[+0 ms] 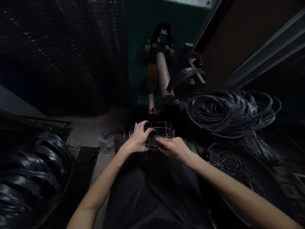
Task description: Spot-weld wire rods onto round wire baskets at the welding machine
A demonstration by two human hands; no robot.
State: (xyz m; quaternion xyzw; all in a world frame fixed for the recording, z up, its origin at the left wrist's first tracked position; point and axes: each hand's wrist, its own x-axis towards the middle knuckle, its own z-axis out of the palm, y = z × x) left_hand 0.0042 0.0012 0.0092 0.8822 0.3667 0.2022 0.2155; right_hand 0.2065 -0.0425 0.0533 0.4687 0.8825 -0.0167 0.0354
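Observation:
A round wire basket [164,123] of thin metal rings and uprights is held in front of me, above the dark cloth over my lap. My left hand [137,138] grips its left side, with fingers over the wires and the thumb reaching inward. On the near right side, my right hand [174,148] holds the lower wires, its fingers pointing left. Some of its fingertips are hidden behind the wires. Just beyond the basket stands a machine with two metal cylinders, the larger cylinder [164,74] ending near the basket's far side.
Large wire coils [221,111] lie on the right, above a black tub [209,149] holding short wire pieces [232,165]. More shiny wire rings [35,171] fill a container on the left. A green machine panel [138,31] stands ahead, with loose wire [111,141] on the floor.

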